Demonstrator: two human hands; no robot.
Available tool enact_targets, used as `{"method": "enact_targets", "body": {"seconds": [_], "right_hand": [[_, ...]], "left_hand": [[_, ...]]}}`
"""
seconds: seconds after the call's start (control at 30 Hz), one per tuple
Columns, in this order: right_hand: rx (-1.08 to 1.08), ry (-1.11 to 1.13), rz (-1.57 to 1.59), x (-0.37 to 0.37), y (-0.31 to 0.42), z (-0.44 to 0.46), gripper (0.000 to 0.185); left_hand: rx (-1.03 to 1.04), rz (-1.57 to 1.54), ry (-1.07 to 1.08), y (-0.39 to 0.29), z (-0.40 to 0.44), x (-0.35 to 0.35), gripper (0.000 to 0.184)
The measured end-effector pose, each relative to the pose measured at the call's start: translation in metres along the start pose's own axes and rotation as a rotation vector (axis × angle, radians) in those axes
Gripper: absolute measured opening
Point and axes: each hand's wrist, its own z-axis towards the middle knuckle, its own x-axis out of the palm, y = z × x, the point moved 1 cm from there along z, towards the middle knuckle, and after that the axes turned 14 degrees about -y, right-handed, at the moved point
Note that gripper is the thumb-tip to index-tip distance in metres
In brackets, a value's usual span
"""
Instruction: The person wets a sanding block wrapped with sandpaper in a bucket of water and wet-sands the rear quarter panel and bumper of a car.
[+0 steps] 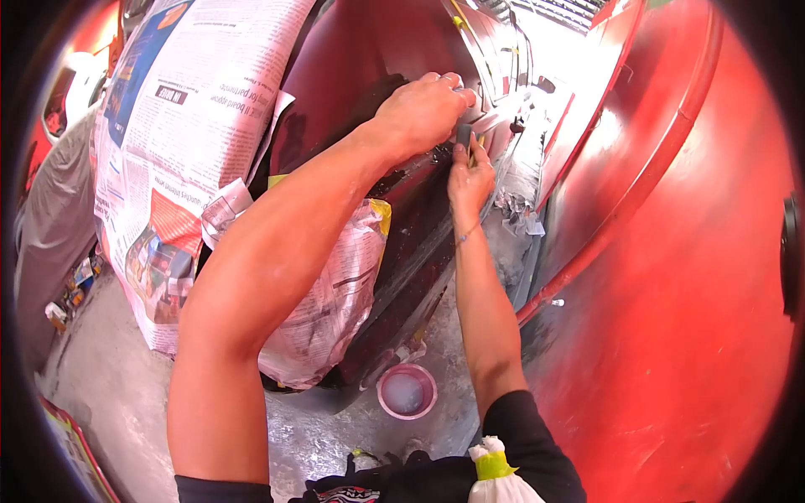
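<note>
My left hand (426, 113) reaches over a dark maroon car panel (352, 59), its fingers bent down over the panel's right edge; what they hold, if anything, is hidden. Just below and to the right, my right hand (471, 178) grips a small dark grey block (464, 134) between thumb and fingers, close to the panel edge. Wet-looking specks and streaks mark the panel beneath my hands. Newspaper (201, 92) covers the part to the left, and more newspaper (323, 310) wraps a rounded part under my left forearm.
A pink bucket (407, 391) with cloudy liquid stands on the grey floor (310, 427). A large red panel (671, 318) fills the right side. Grey cloth (59, 218) hangs at far left. A white cloth bundle with yellow tape (495, 469) is at the bottom.
</note>
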Motion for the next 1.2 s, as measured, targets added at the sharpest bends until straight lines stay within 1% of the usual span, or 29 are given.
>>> {"method": "enact_targets", "body": {"seconds": [0.07, 0.1, 0.13, 0.17, 0.23, 0.27, 0.3, 0.37, 0.43, 0.5, 0.57, 0.6, 0.63, 0.7, 0.77, 0.83, 0.87, 0.9, 0.93, 1.03, 1.1, 1.13, 1.2], "right_hand": [[-0.014, -0.105, 0.010, 0.000, 0.001, -0.013, 0.032], [0.131, 0.003, 0.028, -0.024, 0.029, -0.039, 0.032], [0.064, -0.015, 0.103, -0.042, 0.048, -0.075, 0.031], [-0.220, 0.028, 0.130, -0.065, 0.064, -0.096, 0.035], [-0.289, 0.069, 0.192, -0.056, 0.030, -0.081, 0.039], [-0.199, 0.002, 0.128, -0.035, 0.003, -0.055, 0.035], [-0.014, -0.024, 0.099, -0.014, -0.020, -0.022, 0.031], [0.105, -0.004, -0.086, 0.013, -0.048, 0.024, 0.032], [0.238, -0.023, -0.146, 0.018, -0.043, 0.019, 0.032], [0.194, 0.021, 0.044, -0.022, 0.018, -0.032, 0.034], [-0.166, 0.040, 0.156, -0.058, 0.056, -0.080, 0.036], [-0.135, 0.066, 0.241, -0.053, 0.033, -0.076, 0.046], [-0.201, -0.001, 0.170, -0.038, 0.007, -0.056, 0.037], [0.058, -0.033, 0.011, 0.002, -0.049, 0.002, 0.031], [0.250, -0.056, -0.061, 0.021, -0.057, 0.037, 0.027], [0.145, -0.126, -0.122, 0.017, -0.043, 0.010, 0.025], [0.163, 0.089, -0.038, -0.014, -0.002, -0.011, 0.026], [-0.127, -0.089, 0.210, -0.031, 0.023, -0.049, 0.029], [-0.128, -0.091, 0.209, -0.029, 0.015, -0.046, 0.029], [-0.021, -0.027, 0.181, -0.017, -0.037, -0.020, 0.030], [0.137, -0.084, -0.040, 0.014, -0.076, 0.021, 0.030], [0.147, -0.091, -0.038, 0.017, -0.070, 0.020, 0.030], [0.279, -0.116, -0.159, 0.009, -0.046, 0.004, 0.030]], "left_hand": [[-0.011, -0.041, -0.043, 0.001, 0.001, 0.003, 0.044], [0.004, -0.052, -0.042, 0.000, 0.002, 0.004, 0.044], [0.004, -0.030, -0.017, 0.000, 0.001, 0.004, 0.044], [0.008, -0.002, 0.006, 0.000, 0.003, 0.003, 0.043], [0.017, 0.001, 0.034, -0.004, 0.003, 0.000, 0.043], [0.009, 0.006, 0.043, -0.003, 0.005, -0.001, 0.042], [-0.010, 0.008, 0.058, -0.003, 0.004, -0.001, 0.042], [0.001, 0.008, 0.066, -0.004, 0.005, -0.002, 0.042], [0.000, -0.005, 0.085, -0.004, 0.002, -0.001, 0.042], [0.022, -0.006, 0.036, -0.001, 0.004, 0.000, 0.043], [0.089, -0.010, 0.039, 0.002, 0.005, 0.004, 0.044], [0.089, -0.008, 0.021, 0.004, 0.004, 0.007, 0.044], [0.085, 0.001, 0.000, 0.005, 0.002, 0.008, 0.044], [0.063, 0.007, 0.023, 0.002, 0.000, 0.008, 0.044], [0.086, 0.019, 0.017, 0.002, 0.002, 0.006, 0.044], [0.071, 0.018, 0.034, -0.001, 0.001, 0.003, 0.041], [0.055, 0.023, 0.039, -0.002, 0.005, 0.002, 0.039], [0.062, 0.021, 0.034, -0.002, 0.008, 0.000, 0.039], [0.062, 0.028, 0.042, -0.002, 0.009, 0.000, 0.039], [0.081, 0.046, 0.041, 0.000, 0.006, 0.005, 0.038], [0.107, 0.057, 0.044, 0.001, 0.006, 0.005, 0.038], [0.091, 0.037, 0.045, 0.002, 0.009, 0.003, 0.038], [0.065, 0.000, 0.088, -0.001, 0.001, 0.005, 0.039]]}}
